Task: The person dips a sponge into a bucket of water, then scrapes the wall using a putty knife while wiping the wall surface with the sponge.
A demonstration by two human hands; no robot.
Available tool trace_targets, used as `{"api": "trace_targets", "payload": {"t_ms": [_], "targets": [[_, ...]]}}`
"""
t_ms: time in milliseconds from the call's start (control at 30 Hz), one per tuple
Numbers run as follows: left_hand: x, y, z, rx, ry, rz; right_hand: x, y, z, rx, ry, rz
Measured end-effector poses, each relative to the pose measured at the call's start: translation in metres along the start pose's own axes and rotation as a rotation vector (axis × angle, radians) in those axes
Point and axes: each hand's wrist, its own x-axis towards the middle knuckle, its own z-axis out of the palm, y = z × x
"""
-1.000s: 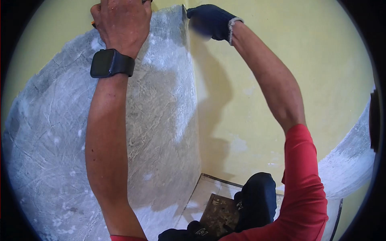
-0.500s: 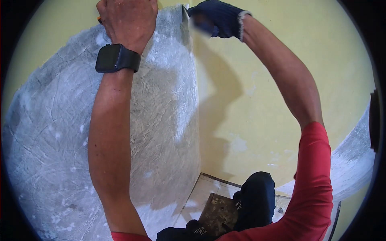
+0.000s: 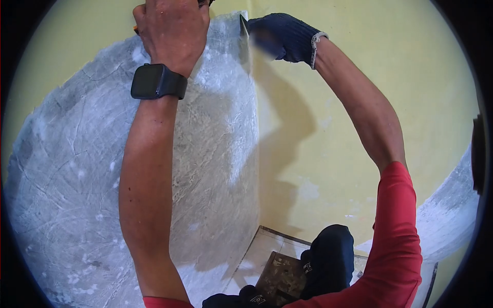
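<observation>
My bare left hand (image 3: 174,33), with a black watch (image 3: 149,81) at the wrist, is closed near the top of a grey, stripped wall patch (image 3: 72,133). A bit of orange shows at its left side and something dark at its right; what it grips is mostly hidden. My right hand (image 3: 287,37), in a dark blue knit glove, is closed around a thin-bladed scraper (image 3: 243,24). The blade, seen nearly edge-on, is at the wall corner by the upper right end of the grey patch. Its handle is hidden in the glove.
The adjoining yellow wall (image 3: 334,169) carries pale scuffs and my arm's shadow. Below, a stained brown board (image 3: 280,274) lies on the tiled floor by my dark-clothed knee (image 3: 331,256). Another grey patch (image 3: 447,205) and a dark object (image 3: 478,154) appear at far right.
The whole view has shifted a little, so the walls and both hands sit slightly lower and farther right. Both hands keep their closed grips near the corner.
</observation>
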Motion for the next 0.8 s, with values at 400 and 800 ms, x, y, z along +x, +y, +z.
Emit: {"api": "trace_targets", "payload": {"t_ms": [400, 800], "targets": [[-0.001, 0.001, 0.001, 0.031, -0.039, -0.016, 0.005, 0.001, -0.016, -0.193, -0.049, 0.092], [0.005, 0.014, -0.02, -0.073, -0.05, -0.092, -0.022, 0.007, 0.038, 0.089, 0.087, -0.191]]}}
